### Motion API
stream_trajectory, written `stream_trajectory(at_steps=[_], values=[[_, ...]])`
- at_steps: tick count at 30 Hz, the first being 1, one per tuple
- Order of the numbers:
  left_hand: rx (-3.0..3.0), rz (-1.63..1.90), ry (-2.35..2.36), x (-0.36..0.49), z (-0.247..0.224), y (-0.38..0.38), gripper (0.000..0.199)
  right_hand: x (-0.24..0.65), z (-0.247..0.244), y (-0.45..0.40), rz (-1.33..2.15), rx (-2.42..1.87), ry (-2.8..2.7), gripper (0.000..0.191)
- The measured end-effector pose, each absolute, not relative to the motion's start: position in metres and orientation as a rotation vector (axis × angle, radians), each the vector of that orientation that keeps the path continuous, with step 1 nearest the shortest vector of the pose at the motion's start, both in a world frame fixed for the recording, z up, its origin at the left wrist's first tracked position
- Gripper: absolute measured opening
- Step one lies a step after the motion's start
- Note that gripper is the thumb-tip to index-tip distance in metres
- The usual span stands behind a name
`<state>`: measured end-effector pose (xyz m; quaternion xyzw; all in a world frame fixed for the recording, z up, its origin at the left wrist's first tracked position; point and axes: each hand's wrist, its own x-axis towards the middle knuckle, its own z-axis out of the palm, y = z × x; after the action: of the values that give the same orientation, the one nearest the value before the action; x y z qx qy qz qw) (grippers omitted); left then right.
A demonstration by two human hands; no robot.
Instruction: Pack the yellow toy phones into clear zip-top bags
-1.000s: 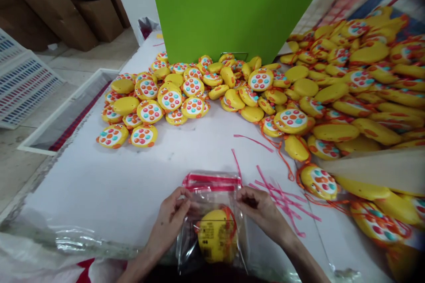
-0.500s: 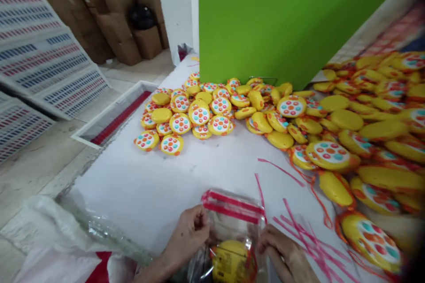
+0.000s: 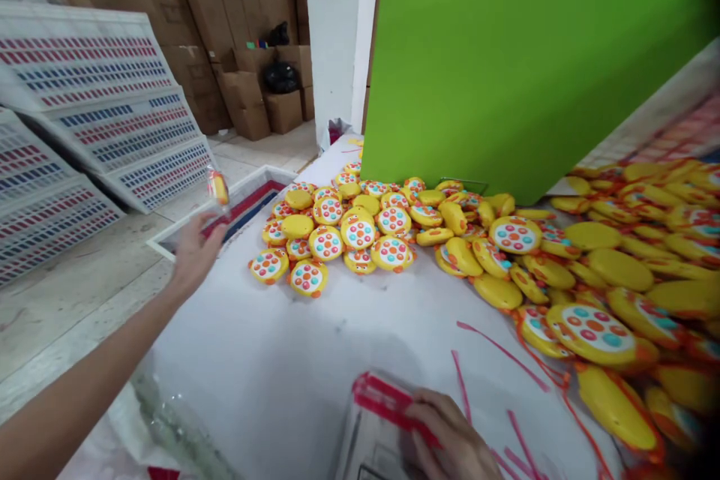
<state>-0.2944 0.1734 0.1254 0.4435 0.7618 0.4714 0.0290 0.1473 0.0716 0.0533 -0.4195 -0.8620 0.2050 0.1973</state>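
Observation:
My left hand (image 3: 196, 249) reaches out over the table's left edge, fingers spread. Just above its fingertips, apparently in mid-air, is a small yellow-and-orange toy in a clear plastic bag (image 3: 218, 187); I cannot tell whether the bag still touches the fingers. Beyond it on the floor lies a white crate (image 3: 163, 244) with red and blue slots. Low in the view, my right hand (image 3: 453, 439) presses its fingers on the red top band of a clear plastic bag (image 3: 374, 435) on the table. That bag looks flat; its lower part is cut off.
Yellow toys with coloured dots (image 3: 326, 242) are heaped across the far table, with a bigger pile (image 3: 604, 277) at right. Pink strips (image 3: 506, 356) lie on the white tabletop (image 3: 270, 360). A green panel (image 3: 506, 67) rises behind. Stacked crates (image 3: 112, 90) and cardboard boxes (image 3: 247, 101) stand left.
My left hand has left the bagged toy's spot before me and swung out far left, and a bagged toy is now above it. My right hand now grips a flat bag's red band.

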Motion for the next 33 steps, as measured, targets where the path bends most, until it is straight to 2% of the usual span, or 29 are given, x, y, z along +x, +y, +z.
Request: stream_trajectory(at_steps=[3, 7, 10, 13, 18, 20, 24, 29, 33], values=[[1.39, 1.214, 2.31, -0.295, 0.087, 0.202, 0.043, 0.102, 0.06, 0.097, 0.552, -1.073, -2.545, 0.03], [1.407, 1.096, 2.237, -0.295, 0.054, 0.241, 0.054, 0.03, 0.06, 0.135, 0.491, -0.878, -2.711, 0.036], [1.418, 1.098, 2.203, -0.299, 0.049, 0.271, 0.06, -0.026, 0.063, 0.161, 0.402, -0.632, -2.767, 0.044], [1.448, 1.132, 2.172, -0.301, 0.048, 0.302, 0.061, -0.075, 0.066, 0.182, 0.241, -0.451, -2.762, 0.043], [1.434, 1.145, 2.153, -0.301, 0.046, 0.348, 0.062, -0.124, 0.035, 0.207, 0.087, -0.446, -2.698, 0.053], [1.402, 1.118, 2.136, -0.3, 0.046, 0.362, 0.061, -0.131, 0.016, 0.215, 0.057, -0.458, -2.709, 0.05], [1.366, 1.034, 2.077, -0.296, 0.045, 0.378, 0.055, -0.124, 0.003, 0.22, -0.012, -0.478, -2.674, 0.03], [1.386, 0.985, 2.084, -0.287, 0.037, 0.366, 0.053, -0.086, 0.025, 0.219, -0.028, -0.363, -2.695, 0.027], [1.333, 0.972, 2.189, -0.271, 0.032, 0.341, 0.057, -0.052, 0.024, 0.215, -0.042, -0.31, -2.693, 0.026]])
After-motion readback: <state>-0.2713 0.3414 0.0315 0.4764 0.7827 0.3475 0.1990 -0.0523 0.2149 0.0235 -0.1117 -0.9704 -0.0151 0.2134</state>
